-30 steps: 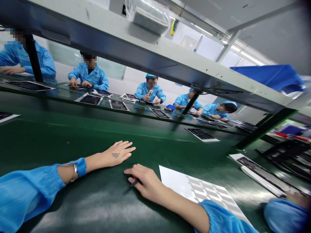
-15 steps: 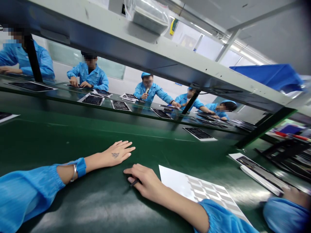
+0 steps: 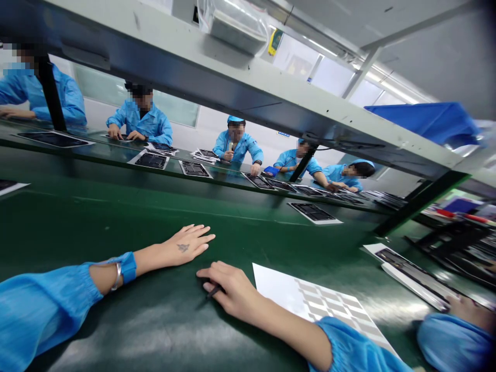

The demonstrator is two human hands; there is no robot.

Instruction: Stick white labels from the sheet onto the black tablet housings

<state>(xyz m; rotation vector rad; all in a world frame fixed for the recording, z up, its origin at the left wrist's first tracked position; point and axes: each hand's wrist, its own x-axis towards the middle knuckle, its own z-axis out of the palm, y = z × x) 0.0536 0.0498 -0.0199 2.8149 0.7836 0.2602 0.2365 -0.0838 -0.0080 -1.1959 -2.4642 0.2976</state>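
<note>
My left hand [image 3: 188,245] lies palm down on the green work surface [image 3: 155,310], fingers stretched out and holding nothing. Just to its right, my right hand [image 3: 236,292] rests with curled fingers around a thin black tool [image 3: 212,292]. Only a short dark end of that tool shows below the thumb, so its kind is unclear. Beside the right hand and partly under its forearm is a white sheet [image 3: 279,289] with rows of grey patches.
A co-worker's hand [image 3: 470,312] touches a long dark part on white backing [image 3: 411,274] at right. Dark framed panels on white sheets [image 3: 315,212] lie beyond my hands. Co-workers in blue sit opposite. A shelf [image 3: 248,77] crosses overhead, with a slanted post [image 3: 422,201] at right.
Both my hands stay in place. Across the bench, a co-worker's outstretched arm has drawn back, and more dark panels now lie near it. The panels have shifted slightly.
</note>
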